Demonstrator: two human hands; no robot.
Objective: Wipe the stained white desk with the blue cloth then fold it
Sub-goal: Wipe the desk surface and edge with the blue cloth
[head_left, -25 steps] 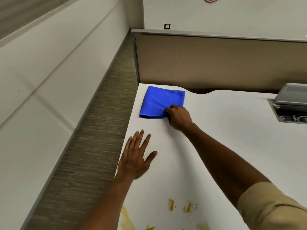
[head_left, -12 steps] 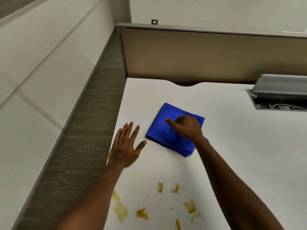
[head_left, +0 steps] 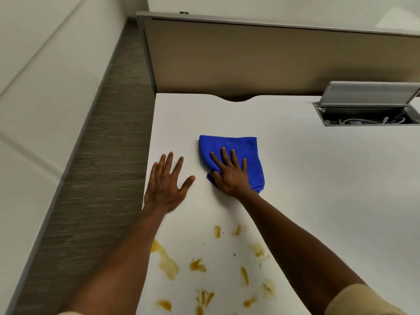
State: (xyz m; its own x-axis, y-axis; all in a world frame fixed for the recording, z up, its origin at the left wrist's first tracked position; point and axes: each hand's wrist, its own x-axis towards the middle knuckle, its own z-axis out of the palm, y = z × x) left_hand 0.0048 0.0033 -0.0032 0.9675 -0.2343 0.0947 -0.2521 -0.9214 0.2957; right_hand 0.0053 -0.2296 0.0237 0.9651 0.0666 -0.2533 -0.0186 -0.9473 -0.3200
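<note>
A folded blue cloth (head_left: 229, 145) lies on the white desk (head_left: 318, 189), a little left of its middle. My right hand (head_left: 229, 176) presses flat on the cloth with fingers spread and straight, covering its near half. My left hand (head_left: 167, 185) rests flat on the bare desk by the left edge, just left of the cloth and apart from it. Several yellow-brown stains (head_left: 197, 266) are smeared on the desk nearer to me, between my two forearms.
A tan partition panel (head_left: 261, 57) stands along the desk's far edge. At the back right an open grey cable hatch (head_left: 366, 110) with wires inside is set into the desk. Striped carpet (head_left: 91, 167) and a white wall lie left of the desk edge.
My right hand pulled the cloth from the far left corner toward me and now lies flat on it. My left hand stayed flat by the left edge. The view tilted down, showing more stains.
</note>
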